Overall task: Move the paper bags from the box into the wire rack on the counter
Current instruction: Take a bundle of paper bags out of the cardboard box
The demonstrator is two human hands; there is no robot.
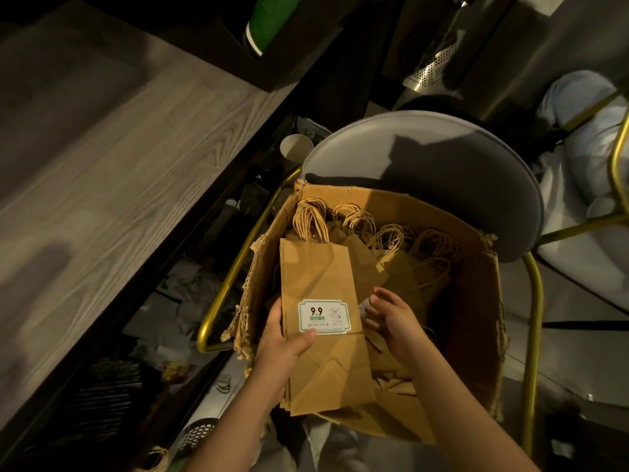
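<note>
A torn cardboard box is shown resting on the grey seat of a chair with a gold-coloured metal frame. Inside the box, brown paper bags are stacked flat, with their twisted paper handles gathered toward the far side.

A stack of bags at the left of the box is gripped along its left edge by the left hand; the thumb is pressed on the face of the top bag, just below a white label printed with "9.9" and green characters, while the fingers are tucked behind the stack. The right hand is placed at the right edge of the same stack, with its fingers curled and loosely parted against the bags; whether anything is firmly clasped by it cannot be told, and a small pale object beside the fingertips is too indistinct to identify.

A wood-grain counter is seen along the left, apart from the box. A paper cup stands just behind the chair's left edge. Assorted clutter lies in shadow beneath the counter. The wire rack is not visible in the head view.
</note>
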